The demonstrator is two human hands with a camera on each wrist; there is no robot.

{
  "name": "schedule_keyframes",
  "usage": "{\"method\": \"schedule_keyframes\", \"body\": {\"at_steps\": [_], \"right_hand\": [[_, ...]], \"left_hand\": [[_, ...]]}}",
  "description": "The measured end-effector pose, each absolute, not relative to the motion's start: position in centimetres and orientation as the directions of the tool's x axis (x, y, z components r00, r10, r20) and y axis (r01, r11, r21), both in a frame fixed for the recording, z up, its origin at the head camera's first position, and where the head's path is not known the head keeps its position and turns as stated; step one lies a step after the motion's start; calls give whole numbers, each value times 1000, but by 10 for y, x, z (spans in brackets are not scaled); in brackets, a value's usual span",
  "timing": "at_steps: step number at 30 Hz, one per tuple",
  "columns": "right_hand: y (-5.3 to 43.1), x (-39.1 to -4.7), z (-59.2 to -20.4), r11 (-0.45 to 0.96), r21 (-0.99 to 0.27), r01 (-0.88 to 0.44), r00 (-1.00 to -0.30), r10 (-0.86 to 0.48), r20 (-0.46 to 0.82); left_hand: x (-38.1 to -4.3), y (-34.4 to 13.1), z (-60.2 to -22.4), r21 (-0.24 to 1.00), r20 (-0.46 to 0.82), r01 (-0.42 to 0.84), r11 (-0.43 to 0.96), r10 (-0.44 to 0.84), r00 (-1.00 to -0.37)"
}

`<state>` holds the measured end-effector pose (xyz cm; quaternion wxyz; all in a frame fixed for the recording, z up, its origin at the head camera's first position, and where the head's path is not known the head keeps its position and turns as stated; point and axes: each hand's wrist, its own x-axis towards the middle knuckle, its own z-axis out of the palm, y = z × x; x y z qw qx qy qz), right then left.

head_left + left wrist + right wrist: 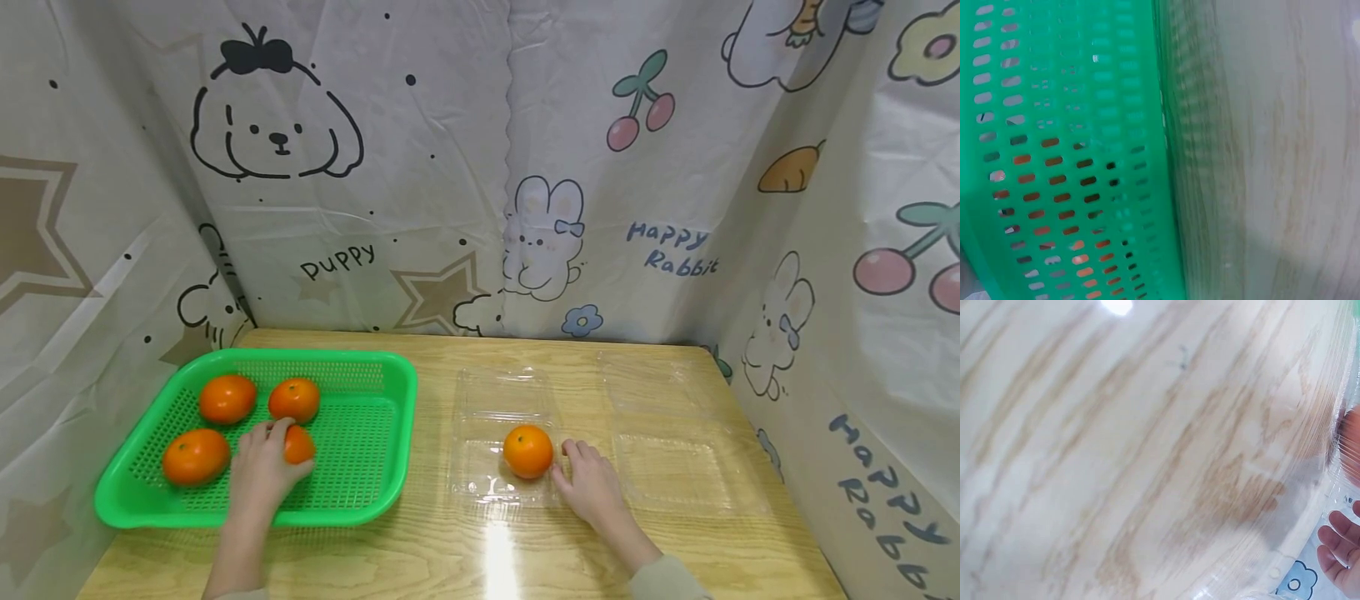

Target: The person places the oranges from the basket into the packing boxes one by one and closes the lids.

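Note:
My left hand (262, 462) reaches into the green basket (408, 433), its fingers over the top of an orange (300, 446) and its thumb on the near side, gripping it. Around it in the basket lie further oranges: one at the back left (227, 399), one behind (295, 400) and one at the left (197, 457). The left wrist view shows only the basket's holed wall (1054, 144), with orange colour through the holes. On the right, a single orange (528, 452) sits in a clear plastic box (480, 467). My right hand (592, 483) is just right of it, fingers loosely bent, holding nothing.
A second clear plastic box (675, 471), lid spread back, lies to the right on the wooden table (420, 550). Printed cloth (420, 167) hangs behind the table and along both sides. The basket stands close to the left cloth.

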<state>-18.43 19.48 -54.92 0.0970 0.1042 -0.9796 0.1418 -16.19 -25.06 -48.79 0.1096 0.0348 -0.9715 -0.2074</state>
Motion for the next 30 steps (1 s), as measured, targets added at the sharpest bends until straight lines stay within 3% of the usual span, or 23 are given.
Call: {"method": "schedule_keyframes", "body": {"at_steps": [30], "right_hand": [[195,-183,-549,942,-241,-233,-959,-181,218]], "left_hand": [[-180,-189,-482,402,472,214,890,-1,-882]]}}
